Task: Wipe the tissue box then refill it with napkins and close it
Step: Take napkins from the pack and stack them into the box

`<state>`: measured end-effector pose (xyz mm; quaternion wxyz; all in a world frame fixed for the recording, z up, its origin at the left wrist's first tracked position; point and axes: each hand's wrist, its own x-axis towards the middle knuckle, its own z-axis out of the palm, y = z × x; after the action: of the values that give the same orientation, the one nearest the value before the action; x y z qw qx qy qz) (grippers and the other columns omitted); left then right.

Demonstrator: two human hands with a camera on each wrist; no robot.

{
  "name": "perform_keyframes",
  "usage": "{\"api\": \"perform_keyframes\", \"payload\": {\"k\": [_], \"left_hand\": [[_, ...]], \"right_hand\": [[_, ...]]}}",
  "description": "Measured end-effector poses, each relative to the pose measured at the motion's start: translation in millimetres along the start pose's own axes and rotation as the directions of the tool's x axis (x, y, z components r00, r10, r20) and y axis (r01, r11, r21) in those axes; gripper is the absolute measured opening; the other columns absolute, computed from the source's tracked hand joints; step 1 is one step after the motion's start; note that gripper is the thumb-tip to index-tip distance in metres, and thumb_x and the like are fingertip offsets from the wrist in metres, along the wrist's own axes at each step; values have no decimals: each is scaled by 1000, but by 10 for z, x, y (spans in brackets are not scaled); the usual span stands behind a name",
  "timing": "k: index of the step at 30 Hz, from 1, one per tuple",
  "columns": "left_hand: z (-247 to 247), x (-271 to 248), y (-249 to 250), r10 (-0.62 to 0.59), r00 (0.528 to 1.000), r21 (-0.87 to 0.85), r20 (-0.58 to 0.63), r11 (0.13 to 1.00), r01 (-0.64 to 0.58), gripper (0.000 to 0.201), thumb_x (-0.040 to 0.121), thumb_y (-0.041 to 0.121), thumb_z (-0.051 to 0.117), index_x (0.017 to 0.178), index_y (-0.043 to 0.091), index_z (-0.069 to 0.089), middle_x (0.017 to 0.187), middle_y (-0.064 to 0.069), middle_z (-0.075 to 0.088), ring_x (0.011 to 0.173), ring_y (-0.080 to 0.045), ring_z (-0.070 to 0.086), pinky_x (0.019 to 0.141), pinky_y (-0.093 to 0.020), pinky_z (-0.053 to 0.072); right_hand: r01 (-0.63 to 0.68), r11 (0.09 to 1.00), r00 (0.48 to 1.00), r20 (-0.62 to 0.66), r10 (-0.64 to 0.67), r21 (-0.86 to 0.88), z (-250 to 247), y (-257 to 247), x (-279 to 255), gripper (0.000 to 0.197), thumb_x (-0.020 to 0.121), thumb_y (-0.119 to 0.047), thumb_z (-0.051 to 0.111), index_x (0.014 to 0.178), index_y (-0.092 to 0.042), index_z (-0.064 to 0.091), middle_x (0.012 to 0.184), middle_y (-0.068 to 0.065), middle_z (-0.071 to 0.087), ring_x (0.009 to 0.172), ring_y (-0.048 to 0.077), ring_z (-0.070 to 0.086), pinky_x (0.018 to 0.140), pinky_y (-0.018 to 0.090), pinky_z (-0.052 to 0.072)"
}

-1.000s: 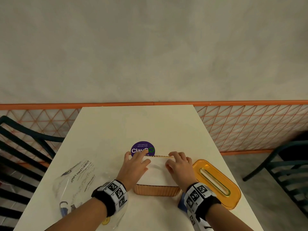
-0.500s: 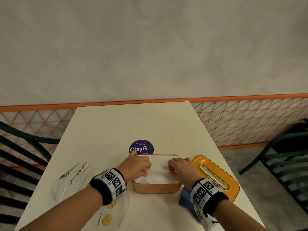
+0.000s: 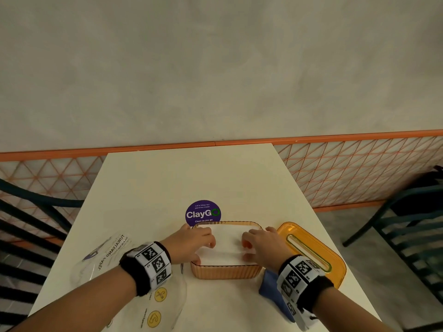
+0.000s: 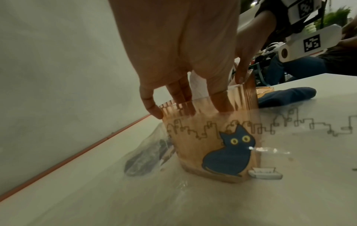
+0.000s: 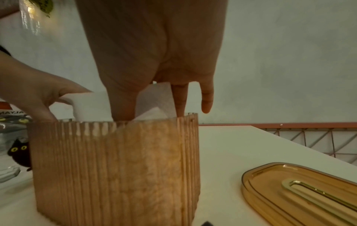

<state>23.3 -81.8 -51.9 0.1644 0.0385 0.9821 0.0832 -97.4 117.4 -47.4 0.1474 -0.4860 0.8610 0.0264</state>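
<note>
An amber ribbed tissue box (image 3: 225, 272) stands open on the table's near part, filled with a stack of white napkins (image 3: 227, 246). My left hand (image 3: 203, 245) presses its fingers down on the stack's left end; in the left wrist view the fingers (image 4: 181, 97) reach straight down inside the box wall (image 4: 208, 145). My right hand (image 3: 249, 248) presses on the right end. In the right wrist view a napkin sheet (image 5: 152, 100) stands up between its thumb and fingers above the box (image 5: 115, 168). The amber lid (image 3: 311, 255) with a slot lies flat to the right of the box.
A blue cloth (image 3: 271, 287) lies under my right wrist at the table's near right. A clear napkin wrapper (image 3: 107, 257) lies left of the box. A purple ClayGo sticker (image 3: 202, 213) sits behind it. Chairs (image 3: 407, 226) flank the cream table (image 3: 191, 178).
Both hands went from lying spread on top of the napkins to pushing their fingers down into the box at its two ends. The stack sits lower in the box.
</note>
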Motion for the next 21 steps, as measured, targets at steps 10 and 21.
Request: {"api": "perform_keyframes", "payload": {"k": [10,21], "left_hand": [[21,7,292,-109,992,124,-67,985,116,33,99,39,34,122,22,51,120,3,57,105,-21,54,97,-36,28],[87,-53,375,-323,945,-143,-56,939,312,35,99,40,32,108,21,61,112,2,60,105,-20,56,101,-40,29]], "right_hand": [[-42,999,999,10,42,-25,-58,12,-26,23,93,-26,50,115,-21,53,119,1,60,116,21,55,116,51,11],[-52,997,993,112,45,53,-153,99,19,30,96,-28,43,122,-21,57,127,-1,55,122,19,49,111,52,20]]}}
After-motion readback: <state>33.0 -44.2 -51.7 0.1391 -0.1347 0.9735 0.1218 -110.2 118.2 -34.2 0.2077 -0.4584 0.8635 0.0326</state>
